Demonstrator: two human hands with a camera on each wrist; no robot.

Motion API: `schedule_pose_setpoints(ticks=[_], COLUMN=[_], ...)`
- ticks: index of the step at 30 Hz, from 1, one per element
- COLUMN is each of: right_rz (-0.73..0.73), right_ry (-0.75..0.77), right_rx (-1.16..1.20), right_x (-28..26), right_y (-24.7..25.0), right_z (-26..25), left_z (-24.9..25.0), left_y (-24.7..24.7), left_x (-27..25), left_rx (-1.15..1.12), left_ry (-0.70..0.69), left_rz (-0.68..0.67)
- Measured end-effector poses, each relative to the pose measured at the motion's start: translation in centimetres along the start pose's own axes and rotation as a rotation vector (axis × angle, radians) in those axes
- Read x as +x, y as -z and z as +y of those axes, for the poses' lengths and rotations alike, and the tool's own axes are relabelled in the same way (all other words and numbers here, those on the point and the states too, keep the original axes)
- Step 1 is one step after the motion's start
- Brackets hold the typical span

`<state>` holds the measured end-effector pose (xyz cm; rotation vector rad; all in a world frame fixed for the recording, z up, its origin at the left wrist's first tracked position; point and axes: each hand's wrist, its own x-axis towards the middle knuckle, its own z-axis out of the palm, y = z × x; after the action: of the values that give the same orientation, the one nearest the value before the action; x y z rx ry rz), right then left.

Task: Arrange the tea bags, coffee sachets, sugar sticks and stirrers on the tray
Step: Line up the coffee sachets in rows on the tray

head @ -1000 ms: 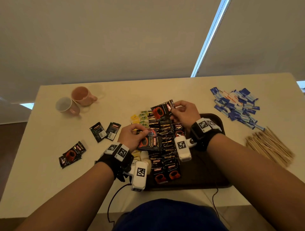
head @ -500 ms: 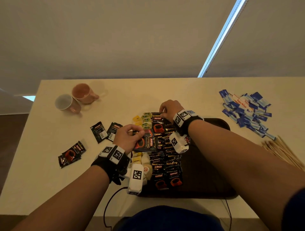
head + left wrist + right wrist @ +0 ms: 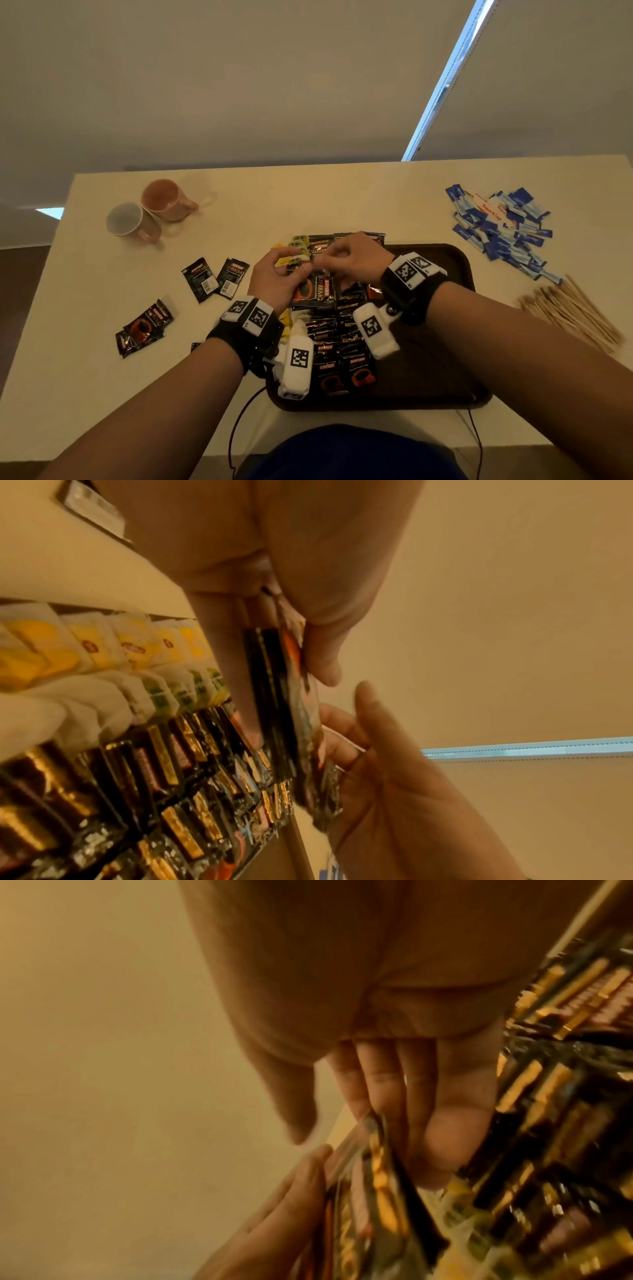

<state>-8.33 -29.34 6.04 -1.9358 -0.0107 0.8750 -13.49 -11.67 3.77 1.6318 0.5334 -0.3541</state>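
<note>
Nearest the person, the dark brown tray [image 3: 455,377] sits at the table's front edge, its left half filled with overlapping rows of black coffee sachets [image 3: 337,337] and, along the left rim, white and yellow tea bags [image 3: 137,647]; its right half is bare. Just above those rows the left hand [image 3: 274,281] grips a small stack of Kopiko Supremo sachets [image 3: 317,289] between thumb and fingers, label up, the long axis running roughly away from the person and tilted a little left. The right hand [image 3: 349,260] meets it, fingers curled and pinching the stack's far end, apparently peeling off the top sachet. The step in hand looks like coffee placement: the next move calls for drawing one sachet free without dragging its neighbours, then laying it in line with the rows, overlapped like the others. Farther left on the table lie loose sachets [image 3: 214,279] and another small heap [image 3: 144,327], still to be collected. Farther right, the wooden stirrers [image 3: 572,313] and the blue sugar sticks [image 3: 500,226] wait untouched, well apart from the tray. Two mugs [image 3: 150,216] stand at the far left.
</note>
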Motion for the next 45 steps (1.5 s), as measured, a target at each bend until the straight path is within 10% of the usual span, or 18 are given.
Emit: schedule_pose_setpoints(ticks=[21, 28, 36, 45], right_rz=[0.43, 0.297, 0.323, 0.318], right_ry=[-0.121, -0.186, -0.099, -0.199], right_rx=[0.298, 0.444, -0.002, 0.264], right_x=[-2.2, -1.8, -1.3, -0.8], right_y=[2.0, 1.3, 1.1, 1.0], right_z=[3.7, 3.5, 3.5, 3.8], left_z=[-1.1, -1.3, -1.2, -1.1], left_y=[1.1, 2.1, 2.2, 2.3], left_x=[-0.6, -0.1, 0.0, 0.1], left_rx=[0.178, 0.207, 0.206, 0.196], left_ry=[0.022, 0.022, 0.031, 0.028], left_rz=[-0.042, 0.007, 0.008, 0.015])
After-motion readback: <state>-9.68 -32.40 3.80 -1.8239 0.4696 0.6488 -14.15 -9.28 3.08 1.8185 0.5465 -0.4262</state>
